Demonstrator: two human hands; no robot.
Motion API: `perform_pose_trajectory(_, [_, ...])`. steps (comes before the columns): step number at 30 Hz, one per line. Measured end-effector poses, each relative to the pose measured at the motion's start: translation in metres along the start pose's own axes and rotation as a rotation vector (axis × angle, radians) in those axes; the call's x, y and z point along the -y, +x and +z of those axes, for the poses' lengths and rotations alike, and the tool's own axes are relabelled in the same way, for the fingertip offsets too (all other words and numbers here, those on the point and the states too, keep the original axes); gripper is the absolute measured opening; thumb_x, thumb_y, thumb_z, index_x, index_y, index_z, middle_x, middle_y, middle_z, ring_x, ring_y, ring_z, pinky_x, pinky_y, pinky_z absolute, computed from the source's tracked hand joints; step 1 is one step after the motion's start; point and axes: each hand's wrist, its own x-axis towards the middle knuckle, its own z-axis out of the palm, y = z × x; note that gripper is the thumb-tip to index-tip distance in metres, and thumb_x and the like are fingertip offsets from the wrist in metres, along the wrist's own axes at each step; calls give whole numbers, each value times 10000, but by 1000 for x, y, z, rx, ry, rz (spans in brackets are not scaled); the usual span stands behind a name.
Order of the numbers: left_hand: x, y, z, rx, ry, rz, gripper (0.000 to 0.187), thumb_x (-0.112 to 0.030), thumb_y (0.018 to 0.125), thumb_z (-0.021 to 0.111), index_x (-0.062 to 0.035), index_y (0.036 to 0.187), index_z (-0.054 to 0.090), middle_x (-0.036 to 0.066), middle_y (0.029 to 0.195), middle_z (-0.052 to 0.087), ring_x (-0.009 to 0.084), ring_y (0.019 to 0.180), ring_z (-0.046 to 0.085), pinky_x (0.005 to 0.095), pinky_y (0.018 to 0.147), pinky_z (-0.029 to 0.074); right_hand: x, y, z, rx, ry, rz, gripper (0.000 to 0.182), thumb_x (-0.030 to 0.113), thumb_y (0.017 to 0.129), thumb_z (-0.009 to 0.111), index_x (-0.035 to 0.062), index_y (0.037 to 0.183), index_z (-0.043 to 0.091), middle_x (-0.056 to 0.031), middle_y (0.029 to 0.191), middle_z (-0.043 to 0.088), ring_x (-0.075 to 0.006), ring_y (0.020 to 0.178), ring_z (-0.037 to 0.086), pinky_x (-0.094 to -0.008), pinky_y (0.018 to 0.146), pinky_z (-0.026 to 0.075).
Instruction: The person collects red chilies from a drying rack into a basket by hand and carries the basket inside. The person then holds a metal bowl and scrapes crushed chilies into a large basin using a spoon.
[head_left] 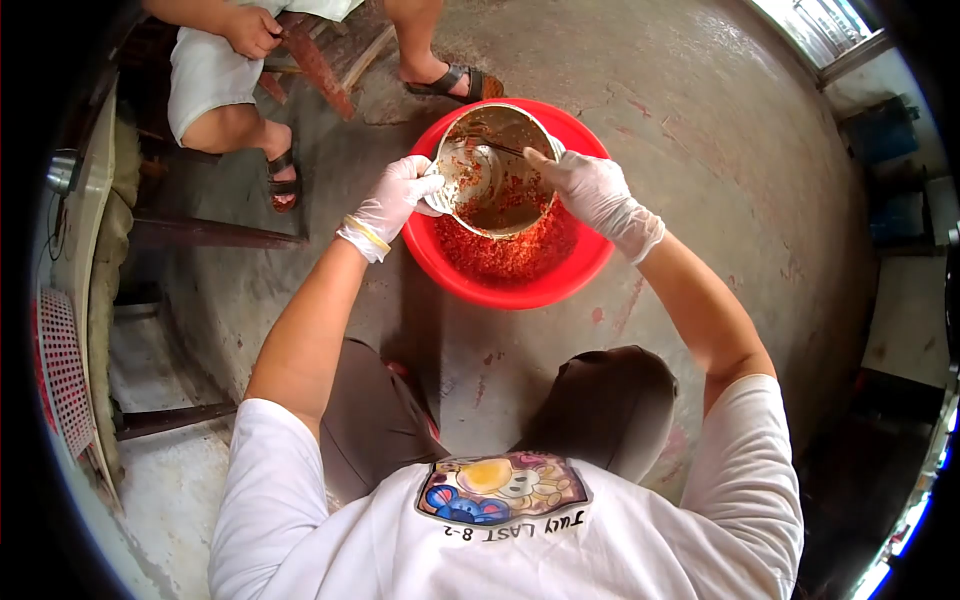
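Observation:
A metal pot [478,218] is tilted over a red plastic basin [590,262], its inside smeared with red bits. My left hand [395,200], in a clear glove with a yellow band at the wrist, is closed on the pot's left handle. At the right rim is my gloved right hand [598,195], its fingers closed round a thin dark stick-like utensil [503,149] that reaches into the pot. Chopped red chili [500,258] lies in the basin below.
Another person sits at the upper left, with a sandalled foot [455,82] close to the basin and a hand [252,30] by a wooden stool [318,68]. A pink perforated basket [65,370] stands at the far left. Grey concrete floor [720,120] surrounds the basin.

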Motion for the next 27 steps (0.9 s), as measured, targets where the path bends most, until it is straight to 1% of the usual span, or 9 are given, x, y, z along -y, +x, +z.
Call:
perform_pose_trajectory(5, [4, 3, -9, 5, -19, 42, 59, -94, 907, 575, -45, 922, 603, 41, 868, 659, 118, 773, 653, 293, 696, 573, -9, -15, 9, 112, 240, 125, 331, 161, 882, 542, 210, 1196, 636, -128, 851, 680, -304, 750, 657, -427, 652, 506])
perform_pose_trajectory(9, [3, 2, -10, -29, -53, -9, 67, -91, 916, 560, -35, 927, 595, 51, 862, 654, 135, 767, 649, 311, 709, 575, 0, -13, 13, 29, 813, 395, 293, 111, 913, 504, 144, 1154, 668, -107, 749, 635, -195, 645, 630, -312, 592, 491])
perform_pose_trajectory(12, [8, 4, -12, -12, -101, 15, 74, -88, 925, 544, -31, 932, 591, 52, 851, 649, 139, 759, 644, 325, 709, 575, 9, 0, -2, 144, 1530, 793, 431, 73, 916, 477, 153, 1335, 531, 35, 652, 462, -64, 494, 412, -226, 418, 314])
perform_pose_trajectory(16, [6, 4, -11, 0, -86, 25, 76, -78, 932, 527, -34, 936, 589, 46, 845, 644, 139, 755, 641, 341, 728, 573, 14, 10, -11, 245, 2028, 869, 546, 51, 915, 427, 172, 1439, 333, 40, 689, 408, -46, 471, 308, -205, 396, 242])
perform_pose_trajectory(19, [8, 4, -13, 6, -75, 32, 75, -60, 933, 519, -40, 941, 591, 45, 857, 649, 141, 767, 643, 352, 750, 570, 13, 15, -9, 438, 2038, 617, 266, 63, 883, 491, 136, 1138, 508, -18, 637, 442, -140, 474, 410, -296, 394, 341])
perform_pose_trajectory(21, [8, 4, -16, 12, -86, 47, 79, -49, 933, 517, -46, 947, 594, 47, 877, 656, 145, 782, 646, 360, 758, 568, 15, 14, 0, 400, 1655, 362, 337, 83, 870, 481, 102, 1198, 557, -95, 764, 594, -228, 657, 580, -326, 565, 474])
perform_pose_trajectory(23, [8, 4, -22, 29, -113, 76, 84, -41, 932, 516, -54, 954, 597, 51, 903, 664, 150, 798, 649, 366, 759, 567, 21, -2, -5, 130, 643, 43, 376, 99, 869, 479, 77, 1231, 575, -131, 872, 660, -261, 794, 640, -327, 695, 517])
perform_pose_trajectory(24, [9, 4, -23, 27, -121, 80, 78, -46, 930, 529, -65, 957, 600, 51, 946, 669, 156, 828, 650, 376, 774, 559, 22, -4, -16, 170, 685, 96, 396, 105, 887, 475, 39, 1266, 566, -175, 1000, 676, -291, 928, 652, -335, 827, 507])
perform_pose_trajectory(27, [10, 6, -27, 44, -144, 88, 71, -55, 930, 540, -68, 962, 603, 46, 958, 667, 156, 848, 648, 375, 796, 548, 20, 2, -15, 63, 922, 272, 387, 103, 896, 492, 23, 1268, 557, -168, 982, 679, -289, 900, 655, -345, 812, 510])
